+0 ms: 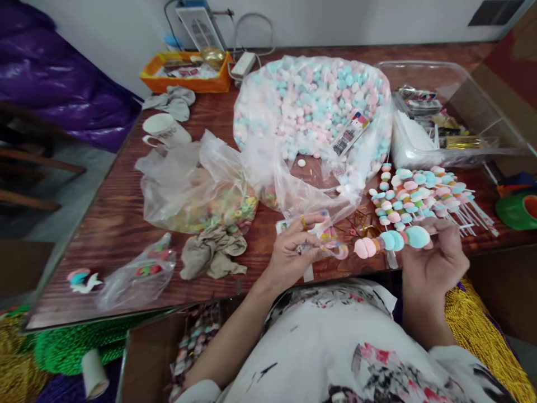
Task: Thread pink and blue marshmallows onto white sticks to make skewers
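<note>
My right hand (434,260) is closed on the end of a marshmallow skewer (391,240) with pink, blue and white pieces and small coloured bits between them. The skewer lies roughly level, its pink end pointing at my other hand. My left hand (296,243) pinches a clear plastic sleeve (335,247) with coloured print, just left of the pink end and apart from it. Behind my right hand, finished-looking skewers (419,193) lie piled on white sticks. Some gold twist ties (363,224) are on the table between the hands.
A large clear bag of loose pastel marshmallows (310,101) fills the table's back. Right of it stands a clear plastic bin (461,84); green tape (518,211) lies at the edge. Leftward are a candy-ring bag (201,196), a crumpled cloth (213,252) and a white mug (166,130).
</note>
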A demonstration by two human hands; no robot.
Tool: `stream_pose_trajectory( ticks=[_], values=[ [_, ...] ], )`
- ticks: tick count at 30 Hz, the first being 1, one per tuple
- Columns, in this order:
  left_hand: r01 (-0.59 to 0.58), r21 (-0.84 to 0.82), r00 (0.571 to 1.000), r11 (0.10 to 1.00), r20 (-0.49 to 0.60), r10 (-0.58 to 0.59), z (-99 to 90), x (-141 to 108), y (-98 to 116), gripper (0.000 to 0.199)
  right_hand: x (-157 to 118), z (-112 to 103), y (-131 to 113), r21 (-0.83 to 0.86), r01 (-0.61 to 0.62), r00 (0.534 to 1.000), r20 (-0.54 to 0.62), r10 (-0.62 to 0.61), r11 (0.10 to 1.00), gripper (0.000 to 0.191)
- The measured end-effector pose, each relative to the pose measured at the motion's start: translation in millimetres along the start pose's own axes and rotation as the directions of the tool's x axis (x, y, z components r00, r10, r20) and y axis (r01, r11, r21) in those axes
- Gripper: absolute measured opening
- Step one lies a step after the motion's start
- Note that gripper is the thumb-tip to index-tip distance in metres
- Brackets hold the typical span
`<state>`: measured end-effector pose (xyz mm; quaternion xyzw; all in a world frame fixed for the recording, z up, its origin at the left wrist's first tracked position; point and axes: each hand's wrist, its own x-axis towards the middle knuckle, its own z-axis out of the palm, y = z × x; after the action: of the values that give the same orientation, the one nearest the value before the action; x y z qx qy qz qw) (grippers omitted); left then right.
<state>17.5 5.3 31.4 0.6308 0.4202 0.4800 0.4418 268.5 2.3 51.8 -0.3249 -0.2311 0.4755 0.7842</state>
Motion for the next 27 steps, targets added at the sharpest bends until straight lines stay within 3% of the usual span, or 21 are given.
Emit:
stream_pose_trajectory(
  ticks=[6,11,17,23,27],
  values=[
    [-0.047,0.232,0.994,0.971,-0.088,0.069,-7.7,-8,-13,0.010,-14,30,2,-0.236,0.225,0.972,0.123,-0.200,0.945,0.015],
    [-0.101,0.210,0.990,0.972,-0.077,0.120,-9.1,-16,-14,0.006,-18,32,11,-0.340,0.299,0.948,0.213,-0.237,0.891,0.010],
    [-0.077,0.107,0.995,0.991,-0.057,0.083,-6.8,-22,-14,0.011,-17,23,11,-0.384,0.242,0.951,0.276,-0.139,0.891,0.016],
    [-0.209,0.204,0.978,0.956,0.051,0.203,-0.2,-23,-15,0.006,-1,35,30,-0.349,0.048,0.917,0.387,0.097,0.936,0.014],
    [-0.056,0.186,0.998,0.981,0.017,0.054,-5.2,-23,-16,0.014,6,38,40,-0.316,-0.007,0.904,0.403,0.141,0.949,0.016]
  ],
)
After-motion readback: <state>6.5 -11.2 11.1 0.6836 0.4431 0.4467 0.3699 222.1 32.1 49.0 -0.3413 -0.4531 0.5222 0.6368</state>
